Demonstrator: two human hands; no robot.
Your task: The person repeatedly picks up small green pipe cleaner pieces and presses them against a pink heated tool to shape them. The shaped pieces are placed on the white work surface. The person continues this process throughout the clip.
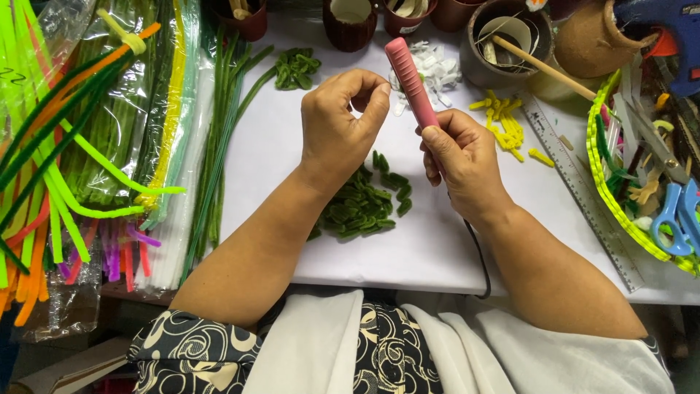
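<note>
**Head view: pink iron held upright over the white table**

Head camera looks down on a pink corded iron (413,82), a slim stick-shaped tool. Its long axis runs nearly away from the person, tilted a little to the left, with the rounded tip pointing toward the cups at the far edge. Ridges cross its lower body, and a black cord (481,255) leaves its base and runs back toward the person. The right hand (463,164) is clenched round the lower part of the iron, thumb laid along it. The left hand (341,124) sits just beside the iron, thumb and forefinger pinched together; whether anything lies between them cannot be told.

Below both hands, a pile of short dark green bent pieces (362,204) lies on the white table (408,252). Small yellow pieces (505,124) lie to the right, near a clear ruler (583,193). A few green pieces (295,69) and white scraps (437,66) lie farther off. Bundles of coloured fuzzy wire (80,146) fill the left side, and blue scissors (678,215) rest in a basket at right.
</note>
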